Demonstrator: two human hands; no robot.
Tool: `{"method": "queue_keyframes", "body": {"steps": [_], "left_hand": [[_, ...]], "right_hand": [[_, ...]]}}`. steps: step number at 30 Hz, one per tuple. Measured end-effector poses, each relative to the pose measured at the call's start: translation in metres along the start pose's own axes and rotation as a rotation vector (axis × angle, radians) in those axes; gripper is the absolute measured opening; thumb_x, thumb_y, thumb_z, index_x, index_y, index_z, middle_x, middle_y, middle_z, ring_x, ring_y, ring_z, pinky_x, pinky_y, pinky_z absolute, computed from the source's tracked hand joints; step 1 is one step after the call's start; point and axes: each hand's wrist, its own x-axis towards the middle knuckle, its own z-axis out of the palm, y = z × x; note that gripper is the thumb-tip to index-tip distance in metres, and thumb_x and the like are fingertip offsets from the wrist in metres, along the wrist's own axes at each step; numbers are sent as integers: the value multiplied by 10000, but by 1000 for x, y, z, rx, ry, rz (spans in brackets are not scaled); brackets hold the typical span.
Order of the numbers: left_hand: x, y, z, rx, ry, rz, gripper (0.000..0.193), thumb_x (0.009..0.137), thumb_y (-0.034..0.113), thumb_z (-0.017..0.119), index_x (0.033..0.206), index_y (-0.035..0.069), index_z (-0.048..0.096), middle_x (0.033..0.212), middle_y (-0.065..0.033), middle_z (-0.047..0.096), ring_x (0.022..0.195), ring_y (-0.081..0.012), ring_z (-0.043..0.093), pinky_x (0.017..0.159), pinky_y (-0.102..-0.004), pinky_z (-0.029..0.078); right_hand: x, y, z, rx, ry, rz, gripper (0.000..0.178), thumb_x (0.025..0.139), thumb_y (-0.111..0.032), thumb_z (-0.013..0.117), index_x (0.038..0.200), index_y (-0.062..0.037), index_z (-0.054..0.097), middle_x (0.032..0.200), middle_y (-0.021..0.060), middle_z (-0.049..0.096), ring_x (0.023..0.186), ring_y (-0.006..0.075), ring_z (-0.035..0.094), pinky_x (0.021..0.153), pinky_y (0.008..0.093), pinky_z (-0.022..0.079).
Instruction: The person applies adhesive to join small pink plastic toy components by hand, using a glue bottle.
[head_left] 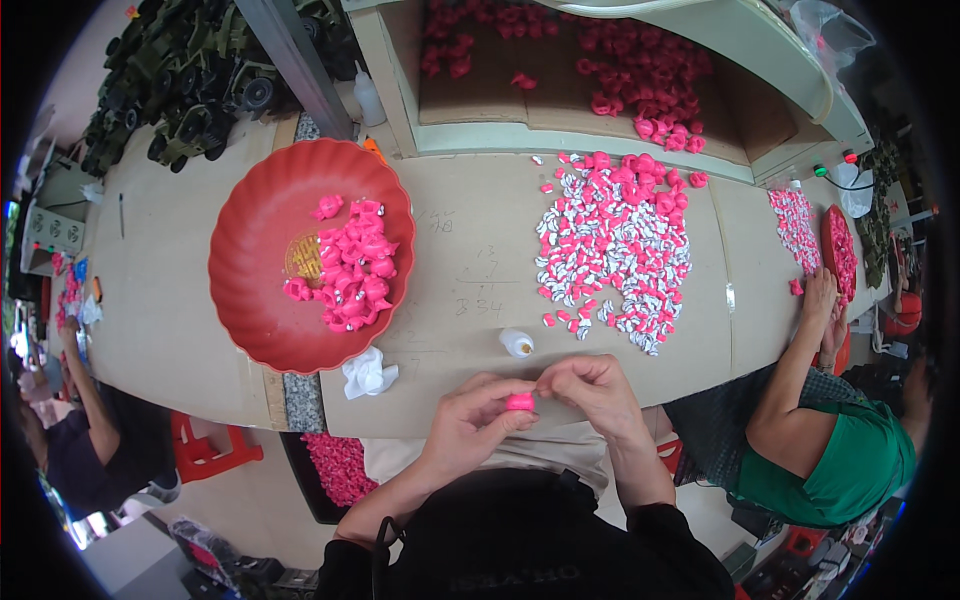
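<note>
Pink plastic piece (519,402) pinched between my left hand (470,420) and right hand (597,390), fingertips closed on it, near a small white bottle (516,343) and a red bowl (262,240).

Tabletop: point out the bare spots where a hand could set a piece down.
Bare cardboard lies between the red bowl and the pile of pink-and-white pieces, above the small white bottle. Another strip runs left of the bowl. The pile's patch is crowded.

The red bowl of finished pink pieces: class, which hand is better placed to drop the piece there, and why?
Probably the left hand. It pinches the small pink piece, and the red bowl lies on the person's left. The right hand only touches the piece's end and would have to cross over.
</note>
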Motion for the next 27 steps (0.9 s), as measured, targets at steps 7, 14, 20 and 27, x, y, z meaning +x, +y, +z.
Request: {"method": "queue_keyframes", "body": {"steps": [7,14,20,27], "left_hand": [[-4,-7,-12,15,1,82,252,838,-112,568,1079,-49,607,1011,-93,539,917,-227,654,814,-296,566],[-6,30,-42,620,308,414,281,759,-76,658,1029,2,665,1025,-115,589,787,-172,634,691,-260,542],[17,101,-53,1176,729,583,385,776,-7,661,1158,22,622,1160,-139,545,1107,-265,524,941,-353,415],[43,77,-23,1161,344,536,388,758,11,684,1141,29,628,1171,-157,550,1157,-334,504,965,-394,409]], "right_hand": [[0,9,-2,-29,181,-243,149,810,-101,704,896,16,671,851,65,654,655,68,472,581,229,380],[20,-2,34,-743,332,-679,385,668,-72,787,1019,-15,640,965,87,642,759,181,557,664,286,444],[31,13,37,-818,308,-850,366,700,-74,761,1036,-17,625,904,106,651,764,247,572,700,335,469],[32,7,28,-906,482,-839,349,710,-51,737,1040,-33,624,897,99,647,737,254,570,651,330,466]]}}
